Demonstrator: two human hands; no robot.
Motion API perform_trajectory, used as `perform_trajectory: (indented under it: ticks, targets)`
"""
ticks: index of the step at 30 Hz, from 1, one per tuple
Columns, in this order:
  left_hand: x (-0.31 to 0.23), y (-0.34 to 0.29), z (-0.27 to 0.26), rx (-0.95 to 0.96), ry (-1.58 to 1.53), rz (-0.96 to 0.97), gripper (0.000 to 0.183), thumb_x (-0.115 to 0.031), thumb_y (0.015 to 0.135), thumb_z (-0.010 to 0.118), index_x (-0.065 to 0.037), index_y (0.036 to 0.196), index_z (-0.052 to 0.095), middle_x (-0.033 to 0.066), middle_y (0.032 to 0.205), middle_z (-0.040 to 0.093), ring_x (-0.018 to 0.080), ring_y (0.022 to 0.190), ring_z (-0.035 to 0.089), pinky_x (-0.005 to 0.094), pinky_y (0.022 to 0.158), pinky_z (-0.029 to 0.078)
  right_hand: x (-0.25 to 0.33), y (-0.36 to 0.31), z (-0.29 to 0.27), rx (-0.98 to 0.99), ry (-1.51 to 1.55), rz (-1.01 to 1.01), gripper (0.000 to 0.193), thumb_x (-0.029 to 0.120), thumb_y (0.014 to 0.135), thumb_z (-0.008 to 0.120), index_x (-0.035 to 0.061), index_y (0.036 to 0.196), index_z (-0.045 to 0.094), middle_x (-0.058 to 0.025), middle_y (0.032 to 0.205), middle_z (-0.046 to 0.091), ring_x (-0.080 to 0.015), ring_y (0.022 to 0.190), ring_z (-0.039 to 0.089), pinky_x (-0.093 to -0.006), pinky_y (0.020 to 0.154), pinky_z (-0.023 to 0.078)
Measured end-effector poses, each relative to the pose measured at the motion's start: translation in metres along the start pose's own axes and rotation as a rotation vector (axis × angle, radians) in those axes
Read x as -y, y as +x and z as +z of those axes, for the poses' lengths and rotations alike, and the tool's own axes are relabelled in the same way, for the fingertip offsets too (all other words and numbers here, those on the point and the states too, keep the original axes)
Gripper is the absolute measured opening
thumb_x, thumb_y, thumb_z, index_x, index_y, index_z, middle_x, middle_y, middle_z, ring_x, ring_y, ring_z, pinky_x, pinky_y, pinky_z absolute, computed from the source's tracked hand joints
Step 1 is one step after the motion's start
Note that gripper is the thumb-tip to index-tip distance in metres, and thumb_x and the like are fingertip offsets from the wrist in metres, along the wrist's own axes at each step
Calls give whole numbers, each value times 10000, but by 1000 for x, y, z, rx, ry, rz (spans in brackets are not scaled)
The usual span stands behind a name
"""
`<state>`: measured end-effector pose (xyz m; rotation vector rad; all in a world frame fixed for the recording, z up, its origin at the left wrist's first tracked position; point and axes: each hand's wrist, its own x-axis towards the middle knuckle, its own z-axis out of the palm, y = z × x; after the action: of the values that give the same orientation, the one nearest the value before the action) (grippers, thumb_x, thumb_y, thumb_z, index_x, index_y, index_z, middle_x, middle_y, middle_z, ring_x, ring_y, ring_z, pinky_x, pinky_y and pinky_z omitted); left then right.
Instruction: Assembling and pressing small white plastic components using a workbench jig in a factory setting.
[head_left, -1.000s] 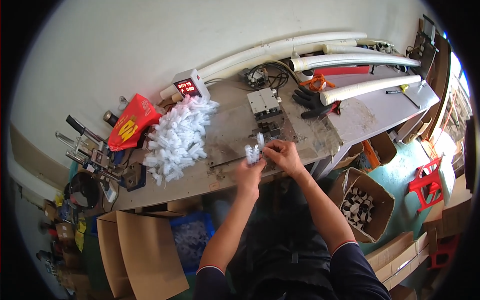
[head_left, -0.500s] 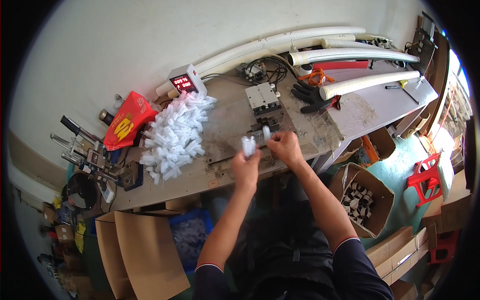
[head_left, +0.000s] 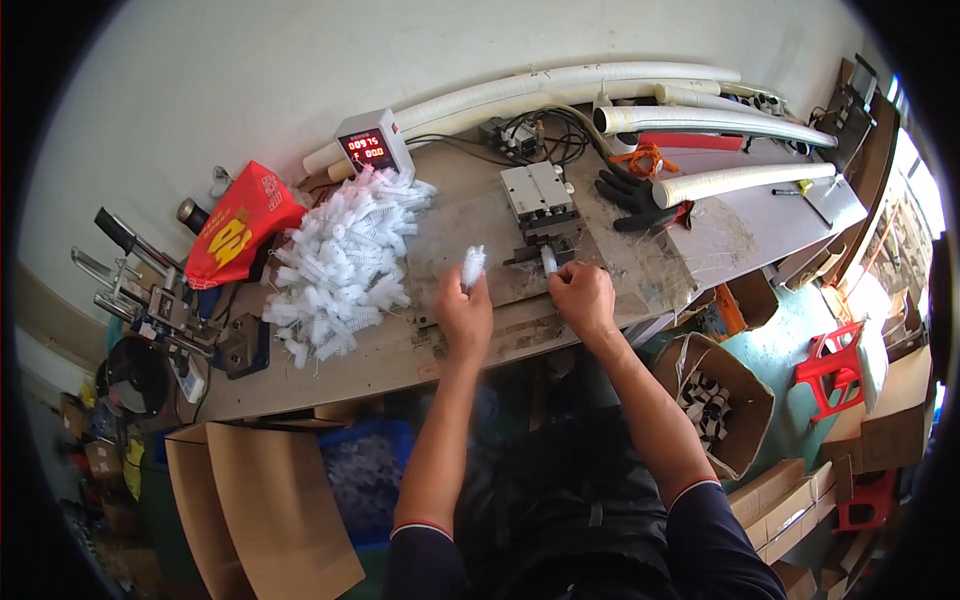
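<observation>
My left hand (head_left: 465,318) is closed round a small white bristle brush (head_left: 474,266) that stands up from the fingers, over the front part of the bench. My right hand (head_left: 584,300) pinches a second white brush (head_left: 549,260), whose bristled end lies at the dark front jaws of a small metal machine (head_left: 537,192). The fingers hide the near end of that brush. To the left of my left hand a large heap of similar white brushes (head_left: 345,265) covers the bench.
Behind the heap stands a counter box (head_left: 374,143) with a red display. A black glove (head_left: 632,198) and white tubes (head_left: 740,182) lie at the right. Below are a blue bin (head_left: 395,440) of brushes, an open carton (head_left: 745,395) and a red stool (head_left: 832,370).
My left hand with its brush has shifted left, away from the machine. The right hand stays at the jaws with its brush. The counter's display has changed, and the view has shifted slightly.
</observation>
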<state>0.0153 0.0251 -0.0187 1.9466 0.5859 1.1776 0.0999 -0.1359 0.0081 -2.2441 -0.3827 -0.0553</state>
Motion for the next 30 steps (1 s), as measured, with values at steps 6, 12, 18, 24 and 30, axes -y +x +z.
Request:
perform_trajectory:
  ticks: [6,12,18,24,30]
  targets:
    - [2,2,0,13,8,34,173,-136,922,735,0,1013,680,101,755,648,171,645,580,329,635,484,1,7,4,-26,-17,-28,205,253,824,672,71,807,764,-186,782,721,-392,807,708,-483,785,556]
    - [-2,2,-2,27,9,43,157,-123,921,733,1,1003,683,101,750,644,168,640,574,328,631,481,0,4,8,-63,-17,-67,209,251,831,673,60,813,757,-192,779,715,-398,782,705,-486,762,560]
    - [-1,2,-1,27,7,33,165,-133,919,731,-3,1006,683,98,761,648,168,648,576,331,631,480,0,6,10,-104,14,-64,202,245,828,674,60,788,743,-197,765,707,-405,777,699,-494,754,556]
    - [-7,0,-3,78,41,-79,164,-85,893,710,-37,1049,693,182,911,695,370,818,681,411,735,526,3,8,9,-80,16,-10,193,239,811,676,59,785,741,-198,769,708,-408,783,696,-488,755,551]
    - [-5,0,-3,48,32,-45,164,-83,890,714,-28,1042,687,178,904,691,359,804,677,408,732,525,5,8,6,-52,-3,-17,187,234,800,672,58,786,735,-196,781,708,-410,795,691,-488,761,547]
